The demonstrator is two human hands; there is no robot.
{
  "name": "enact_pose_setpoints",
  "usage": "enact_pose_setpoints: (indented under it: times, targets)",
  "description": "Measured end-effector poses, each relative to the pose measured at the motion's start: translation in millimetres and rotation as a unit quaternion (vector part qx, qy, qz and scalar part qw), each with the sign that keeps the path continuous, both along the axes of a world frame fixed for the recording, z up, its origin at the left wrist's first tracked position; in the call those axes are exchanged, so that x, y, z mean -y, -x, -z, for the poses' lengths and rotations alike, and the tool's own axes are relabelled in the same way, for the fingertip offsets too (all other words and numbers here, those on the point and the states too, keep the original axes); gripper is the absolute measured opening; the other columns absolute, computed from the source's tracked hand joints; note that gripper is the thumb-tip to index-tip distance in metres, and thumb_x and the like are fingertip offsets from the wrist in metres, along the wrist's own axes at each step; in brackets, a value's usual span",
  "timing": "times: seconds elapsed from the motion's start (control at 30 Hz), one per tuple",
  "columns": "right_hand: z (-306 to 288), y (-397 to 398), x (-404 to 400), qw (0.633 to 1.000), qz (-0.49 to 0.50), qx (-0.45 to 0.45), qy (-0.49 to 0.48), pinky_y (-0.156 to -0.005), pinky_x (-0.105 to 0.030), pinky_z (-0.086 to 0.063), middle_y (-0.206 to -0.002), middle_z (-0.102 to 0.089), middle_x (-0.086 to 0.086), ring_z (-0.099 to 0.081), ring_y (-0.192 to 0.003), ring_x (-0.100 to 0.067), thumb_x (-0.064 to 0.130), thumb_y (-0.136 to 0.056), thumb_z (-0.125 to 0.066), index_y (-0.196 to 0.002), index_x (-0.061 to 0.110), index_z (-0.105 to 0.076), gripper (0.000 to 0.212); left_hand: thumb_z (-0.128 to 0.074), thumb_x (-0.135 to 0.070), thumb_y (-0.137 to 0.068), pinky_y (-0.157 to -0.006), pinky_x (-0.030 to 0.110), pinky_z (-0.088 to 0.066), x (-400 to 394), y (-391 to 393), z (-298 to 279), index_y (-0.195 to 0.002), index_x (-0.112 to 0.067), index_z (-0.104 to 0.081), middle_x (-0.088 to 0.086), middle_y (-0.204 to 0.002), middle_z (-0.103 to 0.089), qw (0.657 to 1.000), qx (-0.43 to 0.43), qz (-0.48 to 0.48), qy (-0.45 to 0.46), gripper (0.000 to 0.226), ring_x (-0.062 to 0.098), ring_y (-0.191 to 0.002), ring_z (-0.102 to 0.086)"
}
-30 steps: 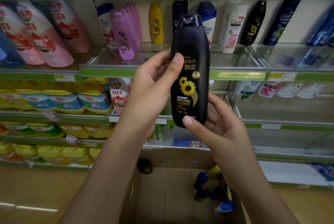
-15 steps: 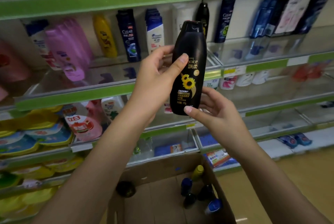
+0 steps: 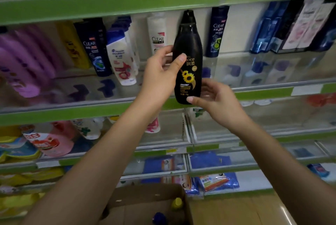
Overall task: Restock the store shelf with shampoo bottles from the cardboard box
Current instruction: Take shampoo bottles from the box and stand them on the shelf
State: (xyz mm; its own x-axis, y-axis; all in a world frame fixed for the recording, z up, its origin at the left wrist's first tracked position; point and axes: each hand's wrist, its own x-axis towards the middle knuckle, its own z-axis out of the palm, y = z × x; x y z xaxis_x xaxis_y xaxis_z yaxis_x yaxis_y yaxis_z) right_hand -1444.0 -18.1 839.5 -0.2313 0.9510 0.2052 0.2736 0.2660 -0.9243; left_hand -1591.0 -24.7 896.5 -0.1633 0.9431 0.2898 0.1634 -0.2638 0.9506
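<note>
A black shampoo bottle [image 3: 189, 46] with a sunflower label stands upright in the air in front of the shampoo shelf [image 3: 263, 90]. My left hand [image 3: 160, 75] grips its middle, thumb across the label. My right hand [image 3: 216, 101] holds its base, thumb on the front and fingers behind. The cardboard box [image 3: 145, 197] sits low on the floor below my arms, with a yellow-capped and a blue-capped bottle showing inside.
Dark blue, white, yellow and purple bottles [image 3: 120, 55] line the back of the same shelf. A green-edged shelf [image 3: 109, 4] runs just above the bottle's cap. Lower shelves hold pink and yellow pouches [image 3: 49, 141] and blue packets [image 3: 216, 181].
Both hands have raised the black bottle up and toward the shampoo shelf. My view has swung right and upward, so the box now sits lower in the frame.
</note>
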Motion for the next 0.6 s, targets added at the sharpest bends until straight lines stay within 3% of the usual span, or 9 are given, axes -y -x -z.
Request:
enact_pose_setpoints:
  times: [0.13,0.23,0.3,0.37,0.43,0.6]
  targets:
    - [1,-16,-49,0.999,-0.009,0.041,-0.022,-0.094,-0.032,-0.052,-0.105,-0.069,0.0,-0.066,-0.1,-0.012,0.012,-0.08,-0.076,-0.116,0.017,-0.061,0.039,-0.056,-0.018,-0.094,-0.074,0.026,-0.055,-41,-18,3,-0.113,-0.017,-0.055,0.009,-0.111,-0.067,0.999,-0.017,-0.027,-0.006,0.019,0.019,-0.101,-0.065]
    - [2,-23,-87,0.997,-0.014,0.079,-0.014,-0.093,-0.036,-0.052,-0.106,-0.069,-0.004,-0.066,-0.098,-0.017,0.01,-0.077,-0.078,-0.115,0.012,-0.061,0.042,-0.057,-0.012,-0.093,-0.089,0.04,-0.054,-71,-28,9,-0.104,-0.018,-0.055,0.01,-0.106,-0.068,0.999,-0.003,-0.032,-0.001,0.013,0.021,-0.099,-0.066]
    - [4,-25,-106,0.995,-0.02,0.1,-0.001,-0.091,-0.034,-0.053,-0.105,-0.069,-0.003,-0.066,-0.095,-0.017,0.009,-0.076,-0.079,-0.116,0.01,-0.06,0.045,-0.058,-0.01,-0.092,-0.089,0.041,-0.054,-88,-32,14,-0.1,-0.019,-0.056,0.007,-0.099,-0.068,0.999,-0.01,-0.033,0.004,0.012,0.021,-0.094,-0.067]
    - [8,-27,-122,0.992,-0.026,0.123,0.0,-0.088,-0.029,-0.054,-0.105,-0.068,-0.002,-0.065,-0.094,-0.014,0.01,-0.075,-0.08,-0.118,0.009,-0.059,0.047,-0.058,-0.011,-0.092,-0.089,0.044,-0.054,-104,-34,21,-0.104,-0.016,-0.057,0.01,-0.104,-0.068,0.999,-0.021,-0.041,0.009,0.013,0.023,-0.095,-0.066]
    - [11,-28,-137,0.988,-0.025,0.151,-0.017,-0.091,-0.034,-0.053,-0.107,-0.07,-0.003,-0.066,-0.098,-0.016,0.015,-0.074,-0.081,-0.118,0.012,-0.06,0.049,-0.058,-0.014,-0.093,-0.09,0.043,-0.053,-116,-35,28,-0.114,-0.013,-0.057,0.012,-0.112,-0.066,0.998,-0.031,-0.054,0.013,0.022,0.023,-0.1,-0.065]
    - [16,-24,-166,0.976,-0.013,0.209,-0.06,-0.094,-0.038,-0.051,-0.114,-0.068,-0.006,-0.063,-0.104,-0.021,0.021,-0.074,-0.082,-0.12,0.013,-0.058,0.053,-0.055,-0.016,-0.094,-0.091,0.031,-0.053,-139,-35,38,-0.127,-0.012,-0.051,0.008,-0.12,-0.063,0.996,-0.052,-0.075,0.002,0.034,0.017,-0.106,-0.061]
